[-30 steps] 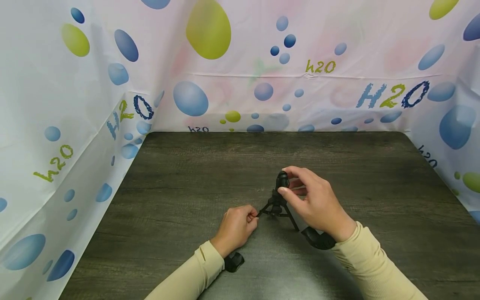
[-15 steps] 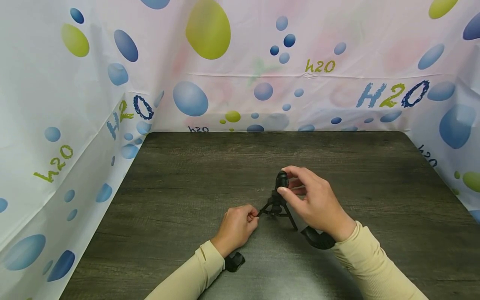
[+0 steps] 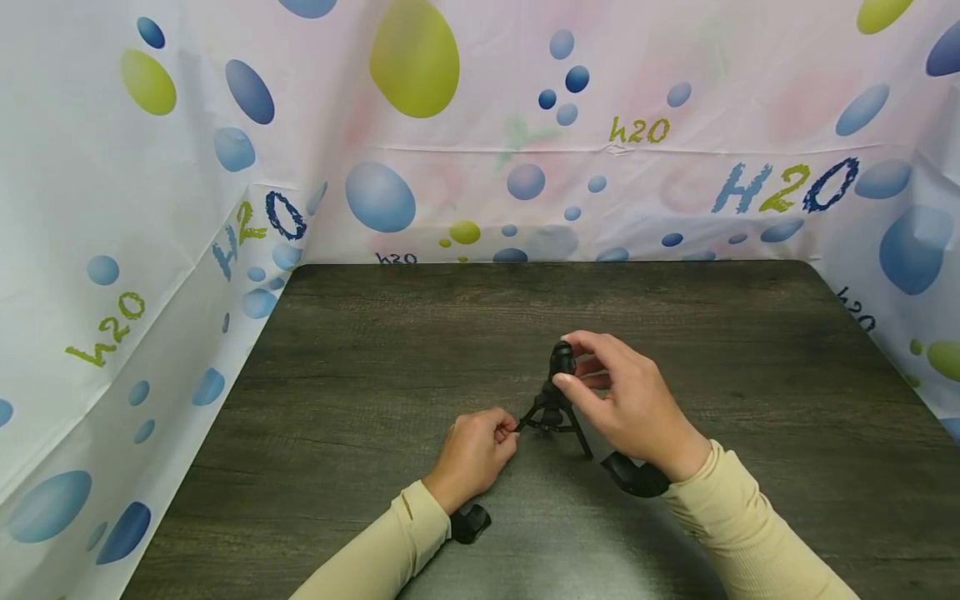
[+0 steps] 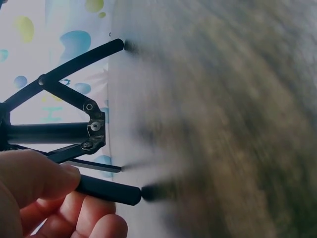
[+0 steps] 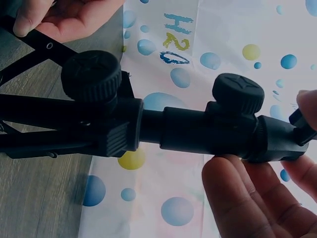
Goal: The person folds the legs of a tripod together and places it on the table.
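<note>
A small black tabletop tripod (image 3: 553, 408) stands upright on the dark wooden table with its legs spread. My left hand (image 3: 472, 454) pinches one tripod leg (image 4: 111, 190) between thumb and fingers, close to its foot. Around the tripod's head (image 5: 280, 139) curl the fingers of my right hand (image 3: 626, 400), with the thumb on the near side. Below that head, the right wrist view shows an upper ribbed knob (image 5: 238, 93) and a larger lower knob (image 5: 91, 75) on the column. The leg braces join at a central hub (image 4: 96, 126).
The dark wood-grain table (image 3: 375, 350) extends around both hands. A white sheet (image 3: 480, 108) printed with blue and green drops hangs behind and along the sides. Black wrist cameras, one on the left wrist (image 3: 471, 525) and one on the right (image 3: 636, 475), sit near the tabletop.
The tripod's near right leg tip has shifted slightly left and away from me. Both hands keep their holds and have barely moved.
</note>
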{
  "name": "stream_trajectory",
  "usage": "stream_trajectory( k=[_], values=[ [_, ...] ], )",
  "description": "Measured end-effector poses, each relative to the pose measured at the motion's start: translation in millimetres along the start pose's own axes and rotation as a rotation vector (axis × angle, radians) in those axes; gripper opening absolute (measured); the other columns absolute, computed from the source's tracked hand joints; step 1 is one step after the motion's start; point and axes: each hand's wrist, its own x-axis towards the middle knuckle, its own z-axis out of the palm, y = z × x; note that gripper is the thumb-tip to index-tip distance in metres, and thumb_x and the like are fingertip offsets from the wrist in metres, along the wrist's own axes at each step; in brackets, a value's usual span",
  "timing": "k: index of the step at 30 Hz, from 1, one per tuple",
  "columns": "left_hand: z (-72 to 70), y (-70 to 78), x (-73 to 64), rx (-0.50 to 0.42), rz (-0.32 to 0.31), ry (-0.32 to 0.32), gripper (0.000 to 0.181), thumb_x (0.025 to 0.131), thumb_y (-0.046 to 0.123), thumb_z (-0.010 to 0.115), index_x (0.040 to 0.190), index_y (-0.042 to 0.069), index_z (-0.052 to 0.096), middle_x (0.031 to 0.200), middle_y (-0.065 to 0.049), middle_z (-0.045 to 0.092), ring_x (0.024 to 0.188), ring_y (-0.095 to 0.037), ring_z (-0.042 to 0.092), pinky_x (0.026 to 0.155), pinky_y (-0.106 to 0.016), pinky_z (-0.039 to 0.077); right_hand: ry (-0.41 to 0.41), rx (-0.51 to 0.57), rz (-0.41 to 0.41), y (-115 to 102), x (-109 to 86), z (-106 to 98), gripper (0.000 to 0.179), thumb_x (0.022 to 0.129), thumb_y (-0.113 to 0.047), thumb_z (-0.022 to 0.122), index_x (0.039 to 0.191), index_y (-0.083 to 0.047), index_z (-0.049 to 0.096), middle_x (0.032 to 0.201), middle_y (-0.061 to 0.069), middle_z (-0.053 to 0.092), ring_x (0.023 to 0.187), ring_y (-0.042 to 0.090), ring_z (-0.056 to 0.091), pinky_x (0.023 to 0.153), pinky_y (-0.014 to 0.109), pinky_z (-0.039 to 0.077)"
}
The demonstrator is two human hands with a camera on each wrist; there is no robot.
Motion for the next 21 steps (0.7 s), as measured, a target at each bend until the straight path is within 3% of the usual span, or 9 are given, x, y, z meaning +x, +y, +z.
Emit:
stream_trajectory(
  k=[21],
  values=[
    [0.3,4.5,1.2,-0.037,-0.036,-0.015,0.007,0.086,0.002,0.075,0.084,0.007,0.071,0.073,0.002,0.067,0.064,-0.006,0.061,0.059,-0.022,0.05,-0.002,0.012,0.006,-1.8,-0.1,0.3,0.044,0.085,0.001,0.077,0.125,0.001,0.06,0.105,0.01,0.065,0.082,0.018,0.069,0.069,0.03,0.059]
  ],
)
